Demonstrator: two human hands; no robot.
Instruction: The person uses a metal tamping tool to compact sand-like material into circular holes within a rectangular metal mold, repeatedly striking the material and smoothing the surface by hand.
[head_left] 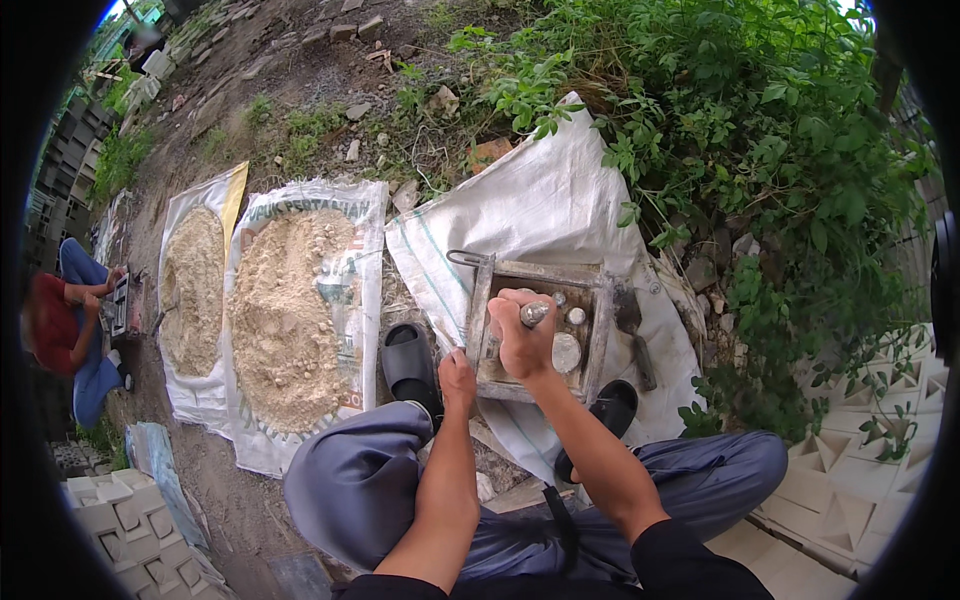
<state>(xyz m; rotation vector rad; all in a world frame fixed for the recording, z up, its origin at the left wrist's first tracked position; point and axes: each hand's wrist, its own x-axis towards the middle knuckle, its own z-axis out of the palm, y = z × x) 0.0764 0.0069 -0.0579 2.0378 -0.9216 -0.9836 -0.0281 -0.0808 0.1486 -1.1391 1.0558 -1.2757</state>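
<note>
On a white woven sack (575, 190) rests a square, dust-coated mould frame (605, 330) with a wire loop at its far left corner. Several round pieces show inside it, the largest a pale disc (566, 352). My right hand (525, 345) is closed in a fist round a rod-like tool with a rounded grey end (534, 314), held over the frame's inside; the tool's lower part is hidden. At the frame's near left side, my left hand (458, 380) is closed against its edge. A trowel (640, 345) lies just right of the frame.
To the left, sandy powder (290, 310) is heaped on a printed sack, with a second heap (195, 290) beyond. Another person (75, 330) crouches at far left. Leafy plants (780, 150) crowd the right side. Patterned pale blocks stand at lower left (140, 530) and lower right (830, 460).
</note>
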